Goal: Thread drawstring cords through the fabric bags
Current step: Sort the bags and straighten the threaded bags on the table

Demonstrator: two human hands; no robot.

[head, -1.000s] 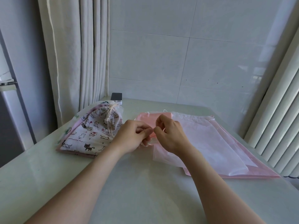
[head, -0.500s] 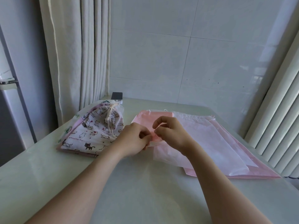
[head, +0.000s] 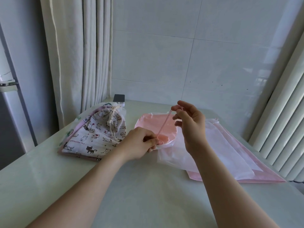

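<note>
Left hand point(head: 139, 142) pinches the gathered mouth of one pink bag point(head: 156, 129) on the table point(head: 131, 195). Right hand point(head: 190, 124), raised, pinches one taut pink cord point(head: 163, 124) between fingertips. Farther left: one tied cat-print bag point(head: 98, 134).

L hand point(head: 139, 142) pinched low, R hand point(head: 189, 124) pinched raised

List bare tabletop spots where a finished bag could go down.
Free: the near half of the table around the forearms, and the back strip between the phone and the wall. Crowded: cat-print bag left, pink bag stack right, both hands working mid-table.
</note>
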